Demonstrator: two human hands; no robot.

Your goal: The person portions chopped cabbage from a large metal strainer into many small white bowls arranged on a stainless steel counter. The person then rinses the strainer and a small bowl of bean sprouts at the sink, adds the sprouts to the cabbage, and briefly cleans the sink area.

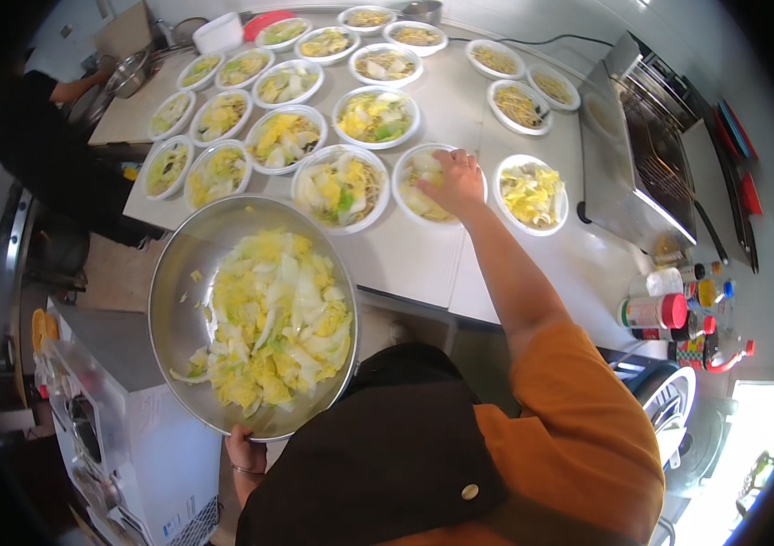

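My left hand [245, 450] grips the lower rim of a large stainless steel bowl [182, 286], held tilted at my waist. Chopped napa cabbage [278, 321], yellow and pale green, fills much of it. My right hand [457, 179] reaches over the table above a white oval bowl [401, 194], its thumb and fingers apart; pale cabbage shows beneath. Left of that hand stands a bowl of cabbage over bean sprouts [342, 188]. On its right is another cabbage-topped bowl [532, 194]. The palm is hidden.
Several similar bowls cover the white table [421, 273]; those at back right hold bean sprouts [520, 106]. A steel fryer [640, 157] with a wire skimmer stands right, seasoning bottles [653, 312] nearer me. Another person in black [52, 150] works at far left. A white cabinet [168, 443] flanks my left.
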